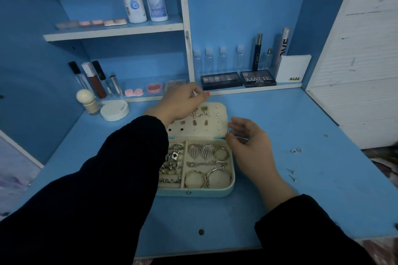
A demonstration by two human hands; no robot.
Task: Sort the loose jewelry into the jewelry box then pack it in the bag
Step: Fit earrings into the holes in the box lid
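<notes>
Left hand (pixel 183 101): grip pinched on a small pale piece (pixel 194 92), above the lid (pixel 221 122) of the open jewelry box (pixel 193 193). Right hand (pixel 252 146): fingers loosely curved, just beside the lid's right edge. Box sits mid-surface (pixel 301 114). Loose earrings (pixel 296 150) lie to its right.
</notes>
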